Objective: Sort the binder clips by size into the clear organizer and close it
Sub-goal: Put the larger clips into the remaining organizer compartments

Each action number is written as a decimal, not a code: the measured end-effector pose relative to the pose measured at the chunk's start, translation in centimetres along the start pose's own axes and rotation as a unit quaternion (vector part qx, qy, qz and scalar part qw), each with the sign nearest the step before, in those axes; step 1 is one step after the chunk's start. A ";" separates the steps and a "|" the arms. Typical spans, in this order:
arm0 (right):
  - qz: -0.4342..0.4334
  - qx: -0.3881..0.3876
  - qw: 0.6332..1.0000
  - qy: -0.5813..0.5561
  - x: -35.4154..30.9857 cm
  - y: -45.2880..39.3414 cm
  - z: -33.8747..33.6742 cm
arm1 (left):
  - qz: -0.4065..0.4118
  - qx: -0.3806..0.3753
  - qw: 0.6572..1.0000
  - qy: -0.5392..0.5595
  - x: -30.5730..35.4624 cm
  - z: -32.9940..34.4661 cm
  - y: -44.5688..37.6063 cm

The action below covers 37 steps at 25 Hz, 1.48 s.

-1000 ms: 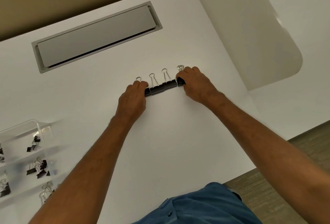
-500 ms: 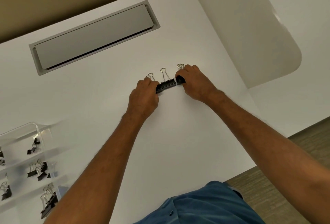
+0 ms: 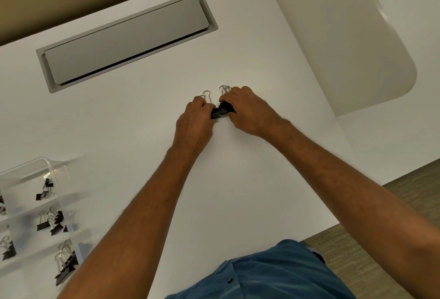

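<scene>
Several black binder clips with silver wire handles are bunched together on the white table, squeezed between my two hands. My left hand curls round the left end of the bunch, and a wire handle sticks up beyond its fingers. My right hand curls over the right end, where two more handles show. The clear organizer stands open at the lower left, with black clips lying in its compartments. Most of each clip between my hands is hidden by fingers.
A grey cable flap is set into the table at the back. The table's front edge runs down the right, with wood-look floor beyond it. My blue shirt fills the bottom centre.
My left hand has slid right along the row, pushing the spread-out clips into a tight bunch against my right hand. The right hand has barely moved.
</scene>
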State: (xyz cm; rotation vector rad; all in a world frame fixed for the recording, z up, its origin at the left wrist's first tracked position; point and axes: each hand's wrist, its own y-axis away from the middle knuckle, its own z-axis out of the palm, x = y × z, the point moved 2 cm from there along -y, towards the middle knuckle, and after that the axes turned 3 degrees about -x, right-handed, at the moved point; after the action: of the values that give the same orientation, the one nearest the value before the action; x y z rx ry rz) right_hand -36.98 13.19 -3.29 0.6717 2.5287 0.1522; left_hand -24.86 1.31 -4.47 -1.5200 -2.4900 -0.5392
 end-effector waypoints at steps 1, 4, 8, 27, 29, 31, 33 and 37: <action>-0.002 0.009 1.000 0.012 -0.1 0.0 0.1 | -0.005 0.000 1.000 0.006 0.0 -0.1 0.0; -0.012 0.041 0.998 0.044 -0.2 -0.1 0.4 | -0.003 -0.005 1.000 0.012 0.0 -0.3 -0.2; 0.001 0.060 0.996 0.062 -0.3 -0.3 0.9 | -0.010 -0.023 0.999 0.035 0.0 -0.6 -0.7; -0.013 0.005 1.000 -0.005 -7.6 7.5 3.1 | -0.051 0.007 0.986 0.158 -3.4 -2.4 12.2; -0.047 -0.005 0.999 -0.008 -10.5 7.9 3.8 | -0.077 0.034 0.982 0.168 -5.1 -3.2 15.3; -0.088 -0.016 0.996 -0.005 -14.1 8.1 5.1 | -0.108 0.065 0.976 0.178 -7.5 -4.1 18.9; -0.116 -0.023 0.993 -0.007 -17.5 8.0 6.3 | -0.130 0.089 0.970 0.187 -10.0 -4.7 22.5; -0.161 -0.036 0.986 -0.022 -25.8 8.1 8.6 | -0.171 0.139 0.955 0.200 -15.4 -6.7 30.0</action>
State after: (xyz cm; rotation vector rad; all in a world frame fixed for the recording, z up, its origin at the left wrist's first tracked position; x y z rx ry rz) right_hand -9.92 7.37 2.84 0.2289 2.5365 0.1117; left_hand 8.57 -1.60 3.03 -0.7886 -2.3820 -0.4646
